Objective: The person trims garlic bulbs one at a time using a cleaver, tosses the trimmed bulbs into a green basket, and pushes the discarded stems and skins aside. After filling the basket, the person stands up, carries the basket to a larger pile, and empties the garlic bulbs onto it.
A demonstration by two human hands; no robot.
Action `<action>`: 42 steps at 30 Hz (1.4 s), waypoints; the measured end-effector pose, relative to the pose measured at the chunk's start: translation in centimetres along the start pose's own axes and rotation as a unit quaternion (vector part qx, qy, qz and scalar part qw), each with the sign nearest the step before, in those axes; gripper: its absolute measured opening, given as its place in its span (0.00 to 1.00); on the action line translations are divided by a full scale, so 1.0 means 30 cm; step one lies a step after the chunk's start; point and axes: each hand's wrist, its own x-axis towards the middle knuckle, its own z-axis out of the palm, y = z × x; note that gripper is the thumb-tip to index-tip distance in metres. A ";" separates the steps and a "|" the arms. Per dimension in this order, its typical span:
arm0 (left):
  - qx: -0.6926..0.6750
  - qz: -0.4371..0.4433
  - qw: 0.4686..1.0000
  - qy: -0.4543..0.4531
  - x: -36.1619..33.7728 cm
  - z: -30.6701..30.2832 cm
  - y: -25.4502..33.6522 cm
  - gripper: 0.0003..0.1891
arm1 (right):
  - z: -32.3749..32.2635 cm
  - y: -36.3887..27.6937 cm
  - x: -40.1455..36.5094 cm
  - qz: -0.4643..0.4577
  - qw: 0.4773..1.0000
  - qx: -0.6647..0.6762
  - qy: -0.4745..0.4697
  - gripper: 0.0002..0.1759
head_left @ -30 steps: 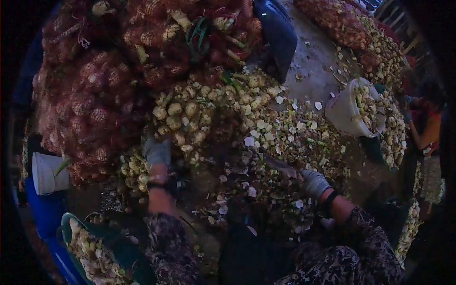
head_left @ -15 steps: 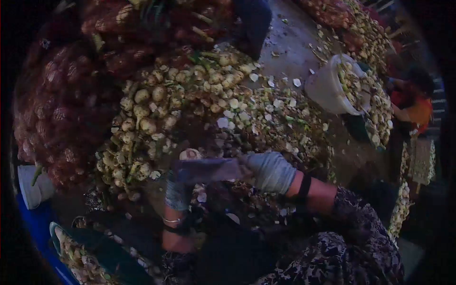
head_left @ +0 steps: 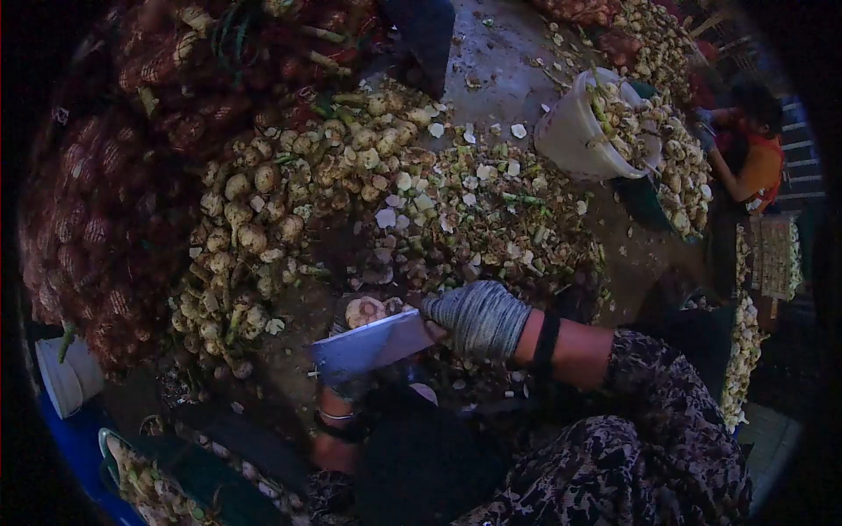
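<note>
My right hand [head_left: 482, 320], in a grey knit glove, is closed round the handle of a cleaver [head_left: 373, 344]. The broad blade points left and lies across my left hand [head_left: 349, 387], covering most of its gloved fingers. A round pale bulb [head_left: 364, 310] shows just above the blade, held in my left hand. Beyond it, a heap of whole bulbs with stalks [head_left: 250, 215] spreads to the left. Cut white pieces and trimmings [head_left: 474, 210] litter the ground in front of my right hand.
Full red mesh sacks [head_left: 105, 210] stand at left, by a white bucket [head_left: 68, 377]. A green-edged container of pieces [head_left: 145, 478] is at lower left. At upper right, a tipped white bucket [head_left: 570, 131] lies against a pile. A person in orange [head_left: 759, 167] sits beyond.
The cleaver blade has tilted, its left end now lower, and more of the bulb shows above it. The camera view has shifted slightly.
</note>
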 end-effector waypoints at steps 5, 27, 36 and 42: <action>0.022 -0.015 0.999 -0.025 0.043 -0.109 -0.169 0.25 | 0.081 0.063 0.030 0.013 0.999 -0.038 0.032 0.15; 0.578 0.170 0.798 0.026 0.040 0.139 0.166 0.17 | 0.082 0.050 0.100 -0.045 0.941 0.302 0.142 0.30; 0.712 0.290 0.637 -0.057 0.089 0.095 0.091 0.13 | 0.005 0.090 -0.002 -0.063 0.996 0.023 0.062 0.25; 0.455 0.072 0.873 0.161 -0.146 0.180 0.335 0.23 | 0.151 0.349 -0.013 0.165 0.972 0.136 0.095 0.15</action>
